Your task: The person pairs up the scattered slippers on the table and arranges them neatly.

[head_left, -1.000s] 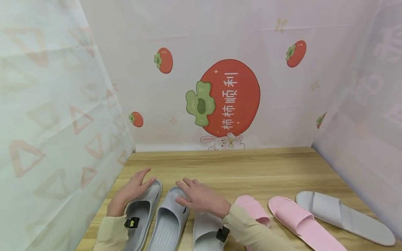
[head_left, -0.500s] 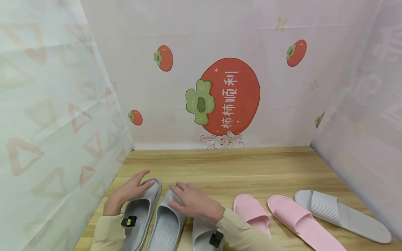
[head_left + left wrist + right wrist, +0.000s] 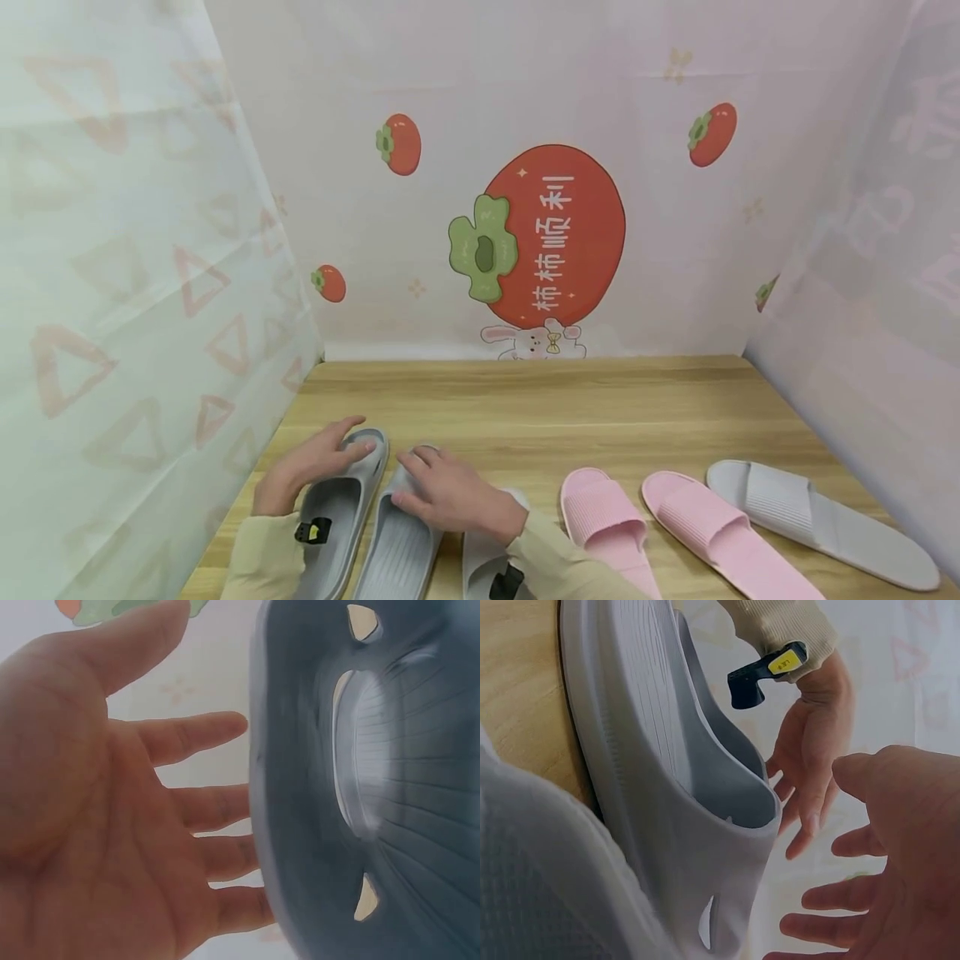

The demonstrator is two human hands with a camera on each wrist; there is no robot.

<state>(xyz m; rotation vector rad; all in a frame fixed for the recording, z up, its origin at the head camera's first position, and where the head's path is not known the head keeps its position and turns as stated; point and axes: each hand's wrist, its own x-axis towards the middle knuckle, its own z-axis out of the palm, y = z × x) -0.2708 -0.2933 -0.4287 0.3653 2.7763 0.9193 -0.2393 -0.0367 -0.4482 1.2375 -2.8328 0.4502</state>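
Head view: on the wood-grain worktop (image 3: 540,408), the left hand (image 3: 311,460) is at the toe of the leftmost grey slipper (image 3: 333,517), and the right hand (image 3: 450,492) is over the front of the second grey slipper (image 3: 393,558) just beside it. Each grip is wide and loose, holding nothing. A paler grey slipper (image 3: 478,552) lies partly beneath the right wrist; farther right come a pink slipper (image 3: 607,517), another pink slipper (image 3: 712,521) and a slanting grey slipper (image 3: 825,521). Behind is a pale backdrop (image 3: 600,92) printed with red fruit.

Left wrist view: the palm shows, thumb apart and fingers spread, their ends reaching the slipper's edge; whether they touch it I cannot tell.

Right wrist view: the right fingers are spread, apart from the second grey slipper, with the left hand beyond
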